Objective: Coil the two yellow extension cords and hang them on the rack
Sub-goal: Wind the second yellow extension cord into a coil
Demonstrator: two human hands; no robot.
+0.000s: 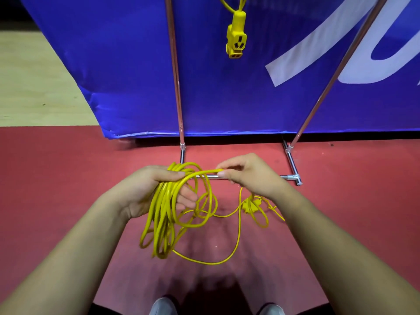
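Observation:
My left hand [159, 192] grips a bundle of several loops of a yellow extension cord [162, 226], which hang down below my palm. My right hand [247, 176] pinches a strand of the same cord just right of the bundle. The cord's loose rest trails over the red floor to its plug end [250, 206], lying under my right wrist. A second yellow cord hangs from above on the metal rack [176, 71]; only its socket end [236, 40] shows at the top centre.
The rack's two chrome uprights and its base bar [288, 177] stand right in front of me. Behind them hangs a blue banner [227, 98] with white lettering. Red carpet [68, 178] covers the floor, with wooden flooring at the far left. My shoes show at the bottom edge.

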